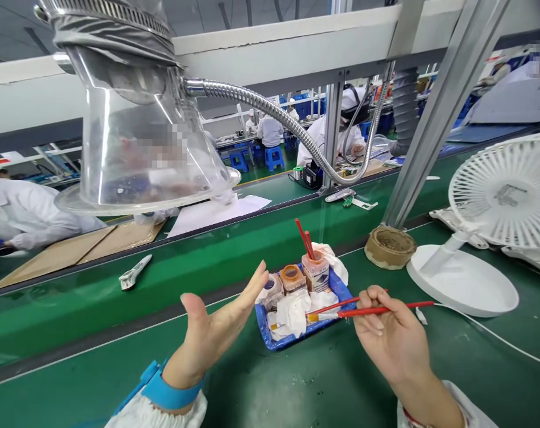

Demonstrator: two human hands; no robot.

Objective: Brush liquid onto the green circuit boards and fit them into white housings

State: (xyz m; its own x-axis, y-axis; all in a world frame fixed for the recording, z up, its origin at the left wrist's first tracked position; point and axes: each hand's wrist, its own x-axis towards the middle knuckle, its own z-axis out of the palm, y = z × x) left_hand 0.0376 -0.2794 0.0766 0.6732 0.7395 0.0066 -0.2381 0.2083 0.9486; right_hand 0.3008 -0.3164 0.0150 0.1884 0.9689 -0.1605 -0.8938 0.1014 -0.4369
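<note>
My right hand point(392, 333) is closed on a red-handled paintbrush point(372, 310), its bristles pointing left over a blue tray point(270, 342). A second, thinner red-handled brush point(330, 307) runs behind it and passes behind my fingers; whether I hold it too, I cannot tell. Crumpled white tissue point(292, 310) lies in the tray under the bristles. Behind the tissue stand small bottles, one an open orange-rimmed bottle point(291, 274) and one a labelled bottle point(317, 273) with red sticks upright in it. My left hand point(220, 327) is open and empty, fingers stretched out left of the tray.
A white fan point(461, 282) with a cable stands right, beside a round brown tape roll point(388, 246). A clear extraction hood point(145, 137) hangs upper left. On the green line are a white handle-shaped part point(135, 273) and small device parts point(348, 198). Several people work beyond.
</note>
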